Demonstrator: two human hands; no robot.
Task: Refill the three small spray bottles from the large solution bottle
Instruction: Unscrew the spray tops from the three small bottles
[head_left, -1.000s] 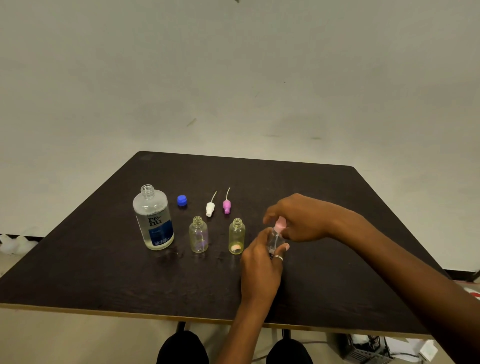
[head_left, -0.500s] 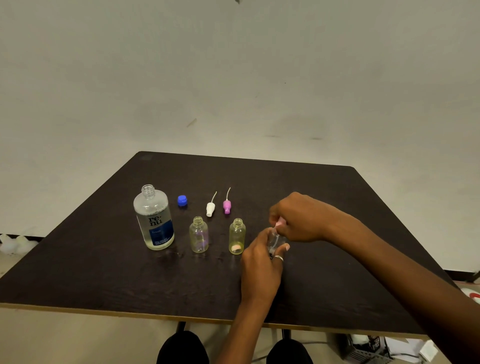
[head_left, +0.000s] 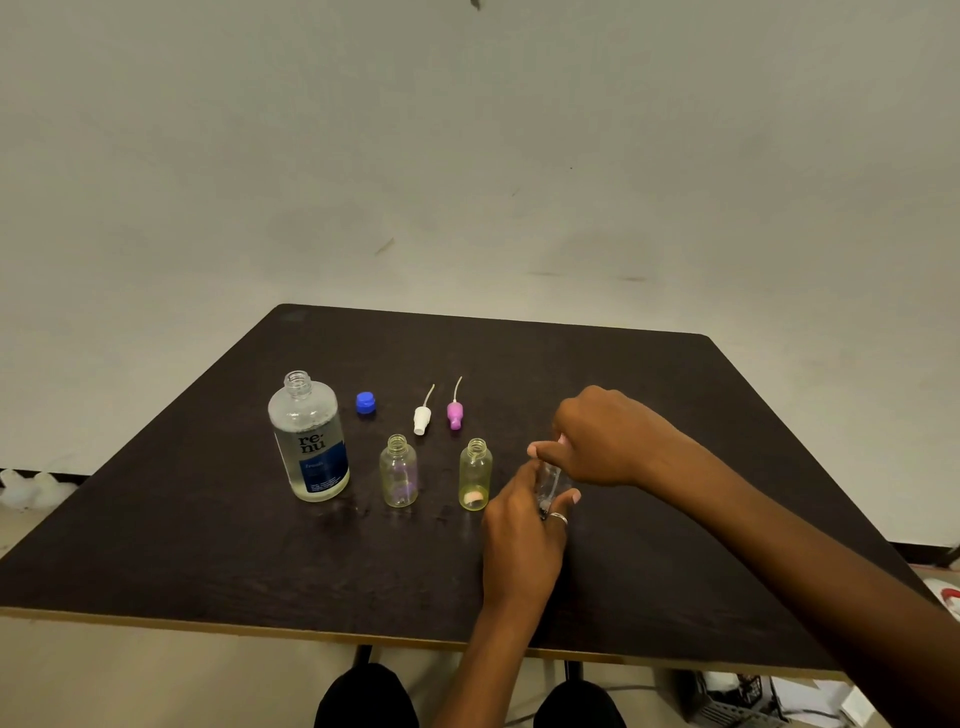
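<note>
Blue cap (head_left: 365, 402), pink sprayer (head_left: 454, 414), dark table (head_left: 208, 545).

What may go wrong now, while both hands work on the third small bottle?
The large bottle stands uncapped; a bumping arm may spill it. The open yellow bottle stands close to the left hand and may tip. The third bottle may slip as the right hand works at its top.

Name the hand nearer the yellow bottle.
Left. The left hand is just right of the yellow bottle, holding a clear bottle; the right hand is farther right, at that bottle's top.
</note>
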